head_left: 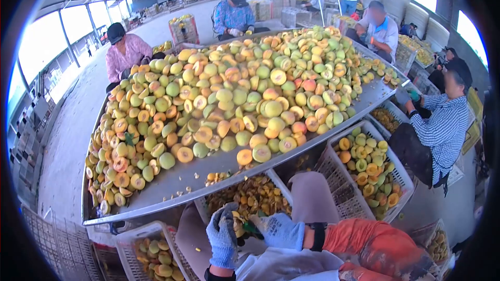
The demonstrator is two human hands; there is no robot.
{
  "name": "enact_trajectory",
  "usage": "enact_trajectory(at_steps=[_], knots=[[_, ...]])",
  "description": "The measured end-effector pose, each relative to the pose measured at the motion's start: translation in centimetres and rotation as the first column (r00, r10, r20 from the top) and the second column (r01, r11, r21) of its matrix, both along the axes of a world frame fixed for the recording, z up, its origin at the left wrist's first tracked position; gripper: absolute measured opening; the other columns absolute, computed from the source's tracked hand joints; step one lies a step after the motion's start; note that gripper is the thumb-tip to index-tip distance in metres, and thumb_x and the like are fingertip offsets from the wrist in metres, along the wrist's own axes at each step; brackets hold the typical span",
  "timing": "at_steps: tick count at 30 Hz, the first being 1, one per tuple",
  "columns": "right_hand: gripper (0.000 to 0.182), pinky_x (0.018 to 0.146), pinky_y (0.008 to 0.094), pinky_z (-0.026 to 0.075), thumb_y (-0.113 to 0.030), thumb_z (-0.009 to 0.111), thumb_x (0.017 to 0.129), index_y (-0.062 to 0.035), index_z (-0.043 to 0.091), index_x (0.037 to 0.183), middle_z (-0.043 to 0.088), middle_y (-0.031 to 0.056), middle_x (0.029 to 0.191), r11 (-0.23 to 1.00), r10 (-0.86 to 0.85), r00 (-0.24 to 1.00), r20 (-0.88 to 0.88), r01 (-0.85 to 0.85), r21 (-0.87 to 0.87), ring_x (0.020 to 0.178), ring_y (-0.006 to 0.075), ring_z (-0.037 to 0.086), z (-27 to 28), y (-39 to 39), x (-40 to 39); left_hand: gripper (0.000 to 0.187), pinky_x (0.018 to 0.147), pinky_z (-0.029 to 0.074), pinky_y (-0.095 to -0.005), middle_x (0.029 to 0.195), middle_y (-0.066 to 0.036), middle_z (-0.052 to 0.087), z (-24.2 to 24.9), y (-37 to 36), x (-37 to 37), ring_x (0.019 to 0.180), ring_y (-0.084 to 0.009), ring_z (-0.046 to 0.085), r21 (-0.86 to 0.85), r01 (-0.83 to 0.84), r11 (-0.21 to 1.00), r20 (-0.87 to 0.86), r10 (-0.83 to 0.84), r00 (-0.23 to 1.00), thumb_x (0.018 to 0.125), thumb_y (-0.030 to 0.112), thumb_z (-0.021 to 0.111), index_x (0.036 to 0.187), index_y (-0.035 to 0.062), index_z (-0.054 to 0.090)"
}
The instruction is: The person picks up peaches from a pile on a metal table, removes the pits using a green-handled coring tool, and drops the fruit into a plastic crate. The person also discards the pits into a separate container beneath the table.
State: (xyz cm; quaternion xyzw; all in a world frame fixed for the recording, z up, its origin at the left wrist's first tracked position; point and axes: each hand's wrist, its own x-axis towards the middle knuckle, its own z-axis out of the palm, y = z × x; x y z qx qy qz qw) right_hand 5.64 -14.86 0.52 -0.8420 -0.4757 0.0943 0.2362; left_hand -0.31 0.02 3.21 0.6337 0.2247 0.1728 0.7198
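Observation:
In front of my lap, my left hand (223,237), in a blue knit glove, is closed around a yellow peach piece (239,225). My right hand (281,230), gloved the same way with a dark band at the wrist, is closed on a small tool with a green part (258,227); its working end is hidden beside the fruit. Both hands almost meet over a white crate (282,186) of brown and yellow scraps between my knees. Just beyond is a metal table (219,182) heaped with whole and halved peaches (224,99).
A crate of peach halves (367,169) stands to my right, another crate of peaches (156,257) at my left. The table's raised metal edge (172,205) runs above my knees. Several people sit around the table; one in a checked shirt (440,125) works at the right.

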Motion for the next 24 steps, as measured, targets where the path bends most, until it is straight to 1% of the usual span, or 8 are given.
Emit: enact_trajectory(at_steps=[4, 8, 12, 17, 20, 21, 22, 24], knots=[[0.048, 0.053, 0.0434, 0.047, -0.021, 0.057, 0.076, -0.0016, 0.046, 0.119, 0.061, 0.0191, 0.075, 0.978, -0.055, 0.988, -0.146, 0.083, 0.189, 0.062, 0.0353, 0.060, 0.9, 0.6, -1.4, 0.023, 0.075, 0.043, -0.0238, 0.095, -0.008, 0.062, 0.1, -0.3, 0.3, 0.083, -0.0111, 0.054, 0.120, -0.069, 0.990, 0.062, 0.062, 0.996, 0.086, 0.008, 0.046, 0.100, -0.0039, 0.060], [0.030, 0.070, 0.0377, 0.047, -0.020, 0.046, 0.085, -0.0050, 0.050, 0.111, 0.060, 0.0173, 0.091, 1.000, -0.017, 0.953, -0.304, 0.016, -0.005, 0.080, 0.0297, 0.060, 2.4, -0.1, -0.2, 0.024, 0.078, 0.044, -0.0255, 0.096, -0.010, 0.062, 1.1, -1.0, -0.2, 0.085, -0.0145, 0.056, -0.071, -0.068, 0.995, -0.033, 0.066, 0.997, 0.086, 0.009, 0.046, 0.100, -0.0054, 0.059], [0.026, 0.068, 0.0374, 0.047, -0.017, 0.047, 0.084, -0.0062, 0.052, 0.107, 0.059, 0.0169, 0.092, 0.992, -0.034, 0.939, -0.342, 0.074, 0.106, 0.080, 0.0302, 0.059, -0.4, 0.2, -0.8, 0.025, 0.075, 0.045, -0.0249, 0.096, -0.010, 0.062, -0.8, -0.6, -0.1, 0.081, -0.0145, 0.056, 0.090, -0.050, 0.995, 0.041, 0.046, 0.998, 0.086, 0.009, 0.046, 0.102, -0.0063, 0.058], [0.033, 0.050, 0.0337, 0.046, -0.022, 0.061, 0.076, -0.0076, 0.051, 0.104, 0.060, 0.0124, 0.070, 0.980, 0.026, 0.851, -0.525, 0.081, 0.181, 0.052, 0.0231, 0.058, 1.0, 1.3, -1.3, 0.027, 0.076, 0.044, -0.0244, 0.097, -0.011, 0.062, -0.7, -0.2, -0.3, 0.083, -0.0136, 0.055, 0.139, -0.119, 0.983, 0.066, 0.111, 0.992, 0.085, 0.008, 0.046, 0.104, -0.0075, 0.056], [0.028, 0.043, 0.0279, 0.042, -0.021, 0.061, 0.077, -0.0076, 0.051, 0.099, 0.055, 0.0071, 0.062, 0.862, 0.059, 0.974, -0.220, 0.062, 0.504, 0.043, 0.0148, 0.051, 1.3, 2.1, -1.1, 0.027, 0.075, 0.045, -0.0250, 0.100, -0.012, 0.061, -0.7, 0.2, -0.2, 0.083, -0.0138, 0.055, 0.148, -0.090, 0.985, 0.041, 0.084, 0.996, 0.086, 0.010, 0.046, 0.104, -0.0075, 0.056], [0.025, 0.041, 0.0252, 0.040, -0.022, 0.062, 0.079, -0.0078, 0.053, 0.097, 0.053, 0.0030, 0.061, 0.926, 0.210, 0.625, -0.752, 0.120, 0.359, 0.043, 0.0112, 0.048, 3.1, 1.4, -1.0, 0.027, 0.074, 0.045, -0.0248, 0.100, -0.012, 0.061, -0.8, 0.4, -0.2, 0.084, -0.0134, 0.055, 0.129, -0.079, 0.988, 0.079, 0.069, 0.994, 0.087, 0.010, 0.046, 0.105, -0.0074, 0.055], [0.025, 0.041, 0.0252, 0.040, -0.022, 0.062, 0.079, -0.0078, 0.053, 0.097, 0.053, 0.0030, 0.061, 0.928, 0.210, 0.619, -0.757, 0.116, 0.353, 0.043, 0.0112, 0.048, 3.4, 1.5, -0.4, 0.027, 0.073, 0.045, -0.0245, 0.101, -0.012, 0.060, -1.0, 0.7, -0.5, 0.084, -0.0131, 0.054, 0.110, -0.072, 0.991, 0.114, 0.059, 0.992, 0.087, 0.010, 0.046, 0.107, -0.0072, 0.055], [0.027, 0.064, 0.0356, 0.047, -0.019, 0.053, 0.083, -0.0028, 0.048, 0.105, 0.060, 0.0104, 0.079, 0.986, 0.110, 0.331, -0.937, -0.153, 0.062, 0.067, 0.0216, 0.058, 3.4, 1.8, 0.7, 0.028, 0.072, 0.046, -0.0242, 0.102, -0.012, 0.060, -1.2, 1.0, -0.5, 0.084, -0.0130, 0.055, 0.158, -0.094, 0.983, 0.142, 0.071, 0.987, 0.087, 0.010, 0.046, 0.108, -0.0070, 0.054]])
